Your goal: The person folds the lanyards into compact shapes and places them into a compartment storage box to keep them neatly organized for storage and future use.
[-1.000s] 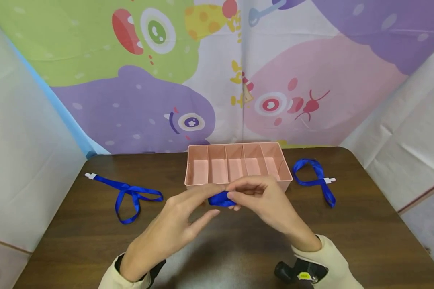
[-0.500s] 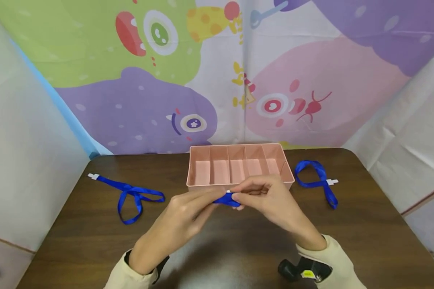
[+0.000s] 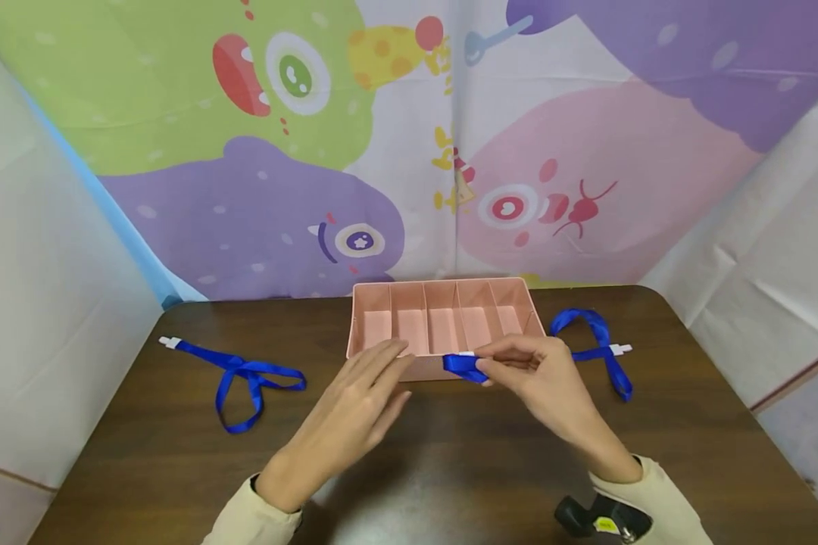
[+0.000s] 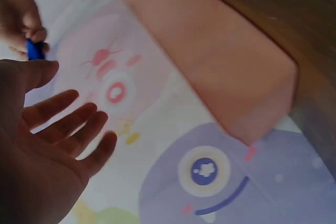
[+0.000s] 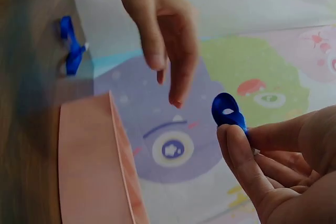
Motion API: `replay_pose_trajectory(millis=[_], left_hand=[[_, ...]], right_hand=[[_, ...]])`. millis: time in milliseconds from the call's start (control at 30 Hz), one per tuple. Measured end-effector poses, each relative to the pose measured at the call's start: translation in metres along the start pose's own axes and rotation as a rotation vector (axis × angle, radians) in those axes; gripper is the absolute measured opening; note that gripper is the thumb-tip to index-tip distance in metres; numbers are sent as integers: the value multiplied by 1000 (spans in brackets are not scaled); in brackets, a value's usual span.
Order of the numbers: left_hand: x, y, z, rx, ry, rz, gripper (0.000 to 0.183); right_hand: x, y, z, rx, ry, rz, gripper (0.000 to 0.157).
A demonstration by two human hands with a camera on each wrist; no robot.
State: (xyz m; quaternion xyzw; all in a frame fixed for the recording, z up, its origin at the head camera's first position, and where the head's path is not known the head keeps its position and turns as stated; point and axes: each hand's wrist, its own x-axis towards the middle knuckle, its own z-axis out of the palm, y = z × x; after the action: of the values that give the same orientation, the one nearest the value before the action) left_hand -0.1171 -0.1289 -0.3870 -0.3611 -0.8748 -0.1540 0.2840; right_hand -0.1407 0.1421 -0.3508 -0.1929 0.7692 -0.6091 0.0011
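My right hand [image 3: 541, 378] pinches a folded blue lanyard [image 3: 462, 366] between thumb and fingers, in front of the pink box's near wall. In the right wrist view the held lanyard [image 5: 226, 109] shows as a small loop above the fingertips; part of it is hidden in the hand. To the left, my left hand [image 3: 357, 405] is apart from the lanyard, fingers extended and holding nothing. The left wrist view shows that hand [image 4: 58, 124] with its fingers spread. Behind both hands stands the pink divided box [image 3: 409, 369], its visible compartments bare.
One blue lanyard [image 3: 245, 369] with a white clip lies loosely looped on the table's left side. Another blue lanyard [image 3: 620, 371] lies right of the box, partly behind my right hand. A cartoon-printed cloth [image 3: 279, 219] hangs behind the brown table [image 3: 450, 484].
My left hand has let go of the folded lanyard and opened. My right hand has moved right with the lanyard, away from the left hand. The box and both loose lanyards stay put.
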Motion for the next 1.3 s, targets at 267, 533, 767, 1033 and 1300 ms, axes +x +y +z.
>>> replay_pose_trajectory(millis=[267, 533, 767, 1033, 1300], left_hand=[[-7, -18, 25, 136, -106, -70, 64], [-21, -30, 51, 173, -261, -147, 80], [-24, -28, 51, 217, -298, -87, 92], [-28, -25, 44, 188, -370, -111, 92], [-28, -25, 41, 179, -365, -106, 89]], right_hand=[[-5, 11, -23, -159, 162, -47, 23], [-3, 20, -39, -345, 326, -135, 20], [2, 34, -49, -473, 428, -223, 19], [10, 51, -53, -566, 468, -284, 18], [17, 63, -55, -618, 485, -306, 17]])
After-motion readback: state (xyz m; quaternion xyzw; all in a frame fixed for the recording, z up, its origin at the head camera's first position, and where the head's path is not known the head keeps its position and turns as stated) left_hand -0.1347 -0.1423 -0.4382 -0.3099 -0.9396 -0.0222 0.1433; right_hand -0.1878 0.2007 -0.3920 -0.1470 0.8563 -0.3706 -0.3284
